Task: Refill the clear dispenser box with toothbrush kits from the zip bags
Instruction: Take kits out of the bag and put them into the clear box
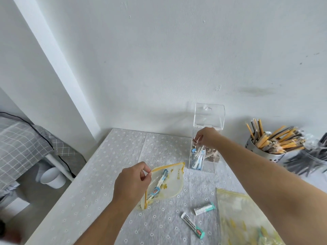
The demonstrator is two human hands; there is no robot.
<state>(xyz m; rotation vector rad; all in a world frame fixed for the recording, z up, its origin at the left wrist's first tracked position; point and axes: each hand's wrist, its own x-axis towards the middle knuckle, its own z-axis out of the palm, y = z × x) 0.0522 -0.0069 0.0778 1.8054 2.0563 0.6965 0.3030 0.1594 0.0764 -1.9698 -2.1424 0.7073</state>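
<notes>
The clear dispenser box (210, 163) stands near the wall with its lid (209, 116) flipped up. Several toothbrush kits (197, 160) stand inside it. My right hand (206, 137) is over the box's open top, fingers pinched on a kit that reaches down into the box. My left hand (131, 181) pinches the yellow-edged rim of a zip bag (170, 185), holding it open. One blue-and-white kit (158, 184) lies in that bag. A second zip bag (240, 216) lies flat at the lower right under my right forearm.
Two small teal-capped tubes (204, 208) (192, 225) lie loose on the dotted grey tablecloth (106, 174). A perforated metal holder (261, 149) full of wrapped sticks stands at the right by the wall. A bed (21, 138) and white cup (51, 177) are left of the table.
</notes>
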